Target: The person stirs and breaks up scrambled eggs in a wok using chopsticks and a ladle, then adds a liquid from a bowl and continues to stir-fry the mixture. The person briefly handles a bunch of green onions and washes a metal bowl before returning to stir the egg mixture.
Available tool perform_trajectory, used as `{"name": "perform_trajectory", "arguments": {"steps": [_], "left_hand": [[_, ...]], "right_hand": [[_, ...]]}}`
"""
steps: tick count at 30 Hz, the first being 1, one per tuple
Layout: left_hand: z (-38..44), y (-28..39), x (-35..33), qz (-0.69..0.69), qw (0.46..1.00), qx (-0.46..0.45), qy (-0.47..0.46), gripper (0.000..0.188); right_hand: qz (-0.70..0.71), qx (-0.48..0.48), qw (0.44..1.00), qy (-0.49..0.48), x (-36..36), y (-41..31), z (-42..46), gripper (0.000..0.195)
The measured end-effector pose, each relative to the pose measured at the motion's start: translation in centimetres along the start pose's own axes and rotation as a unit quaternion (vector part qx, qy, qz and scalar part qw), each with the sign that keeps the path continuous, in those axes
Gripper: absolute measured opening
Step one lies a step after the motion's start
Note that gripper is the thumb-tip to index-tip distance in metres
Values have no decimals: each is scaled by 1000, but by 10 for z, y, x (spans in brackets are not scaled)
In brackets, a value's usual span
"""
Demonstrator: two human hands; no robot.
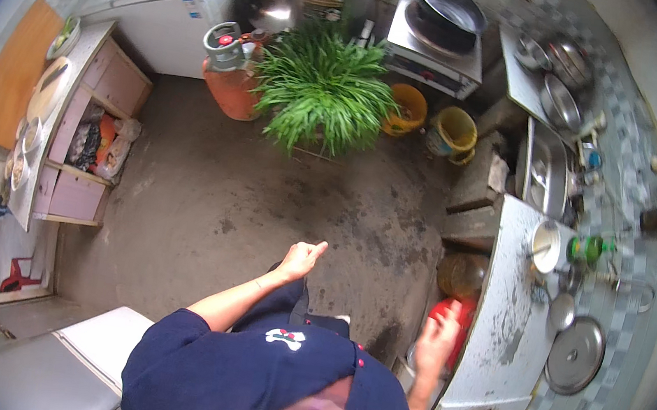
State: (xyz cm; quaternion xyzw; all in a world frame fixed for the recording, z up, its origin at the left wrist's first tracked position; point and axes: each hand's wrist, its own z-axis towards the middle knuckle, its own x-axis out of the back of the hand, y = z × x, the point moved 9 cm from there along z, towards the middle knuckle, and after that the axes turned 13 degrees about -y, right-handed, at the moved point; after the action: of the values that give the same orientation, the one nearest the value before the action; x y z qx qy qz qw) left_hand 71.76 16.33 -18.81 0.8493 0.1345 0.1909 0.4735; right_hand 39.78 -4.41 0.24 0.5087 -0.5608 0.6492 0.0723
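Note:
My left hand (300, 260) hangs in front of my body over the concrete floor, its fingers partly curled and one finger pointing out; I see nothing held in it. On the other side, my right hand (437, 337) is raised beside the worn white counter (502, 327), blurred, with its fingers apart and nothing visible in them. Below and behind the right hand a red object (463, 319) shows under the counter edge, near a large brownish jar (461, 274). Ahead on the floor stands a big bunch of long green leaves (328, 90).
Beside the leaves are an orange gas cylinder (230, 89), a yellow bucket (406, 111) and a second bucket (453, 135). A steel stove (434, 63) bears a pan (451, 4). A pink cabinet (77, 195) stands left; a steel sink (547, 171) is right.

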Motion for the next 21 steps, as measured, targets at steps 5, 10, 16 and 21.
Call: {"name": "perform_trajectory", "arguments": {"steps": [5,10,16,21], "left_hand": [[53,-20,85,-116,987,-52,95,53],[88,-28,144,-200,969,-33,139,30],[133,-43,244,-220,939,52,258,18],[197,-62,298,-135,938,67,313,18]], "right_hand": [[89,125,963,-220,-157,-130,120,56],[44,231,932,-276,-272,-187,252,32],[63,201,922,-326,-455,-179,421,21],[-48,94,916,-388,-602,-130,506,23]]}}
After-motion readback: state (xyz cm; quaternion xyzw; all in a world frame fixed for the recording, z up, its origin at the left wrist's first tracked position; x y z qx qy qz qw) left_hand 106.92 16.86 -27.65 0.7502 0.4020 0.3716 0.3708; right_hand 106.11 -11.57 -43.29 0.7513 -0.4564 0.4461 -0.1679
